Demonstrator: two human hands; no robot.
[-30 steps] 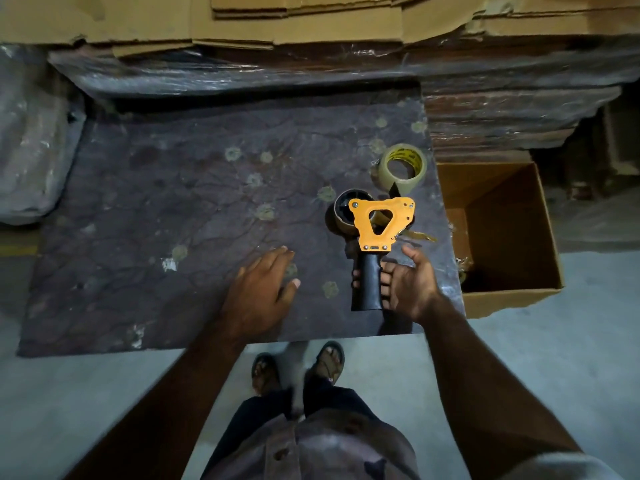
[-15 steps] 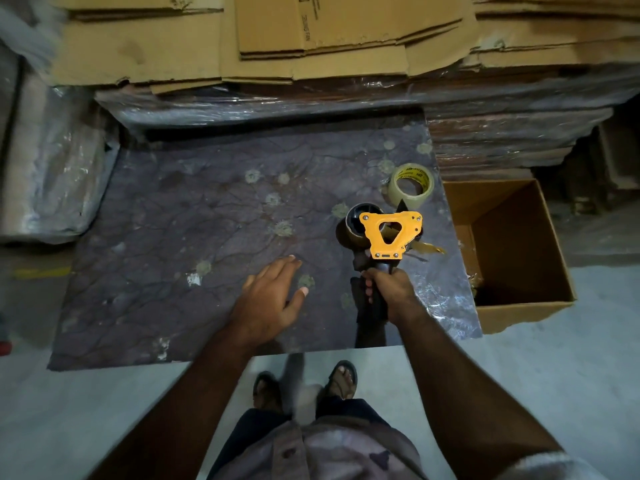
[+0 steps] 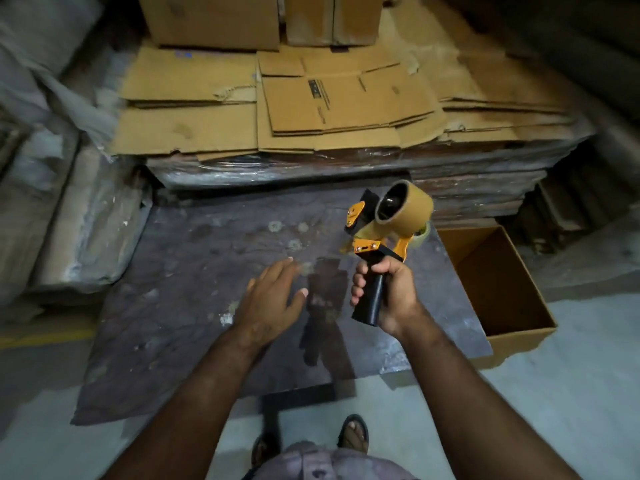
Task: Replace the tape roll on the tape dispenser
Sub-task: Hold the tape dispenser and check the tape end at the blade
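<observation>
1. Right hand [image 3: 391, 292] wrapped round black handle of dispenser [image 3: 381, 233], raised above table [image 3: 173, 306], right side.
2. Brown core [image 3: 405, 207] mounted on dispenser.
3. Left hand [image 3: 273, 299] flat, fingers straight, possibly touching table.

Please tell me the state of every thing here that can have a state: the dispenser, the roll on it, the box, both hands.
tape dispenser: lifted off the table, held upright by its black handle.
roll on the dispenser: mounted on the hub, brown, looks like a bare core.
cardboard box: open at the top, on the floor beside the table.
right hand: grips the handle.
left hand: fingers straight, holds nothing.
</observation>
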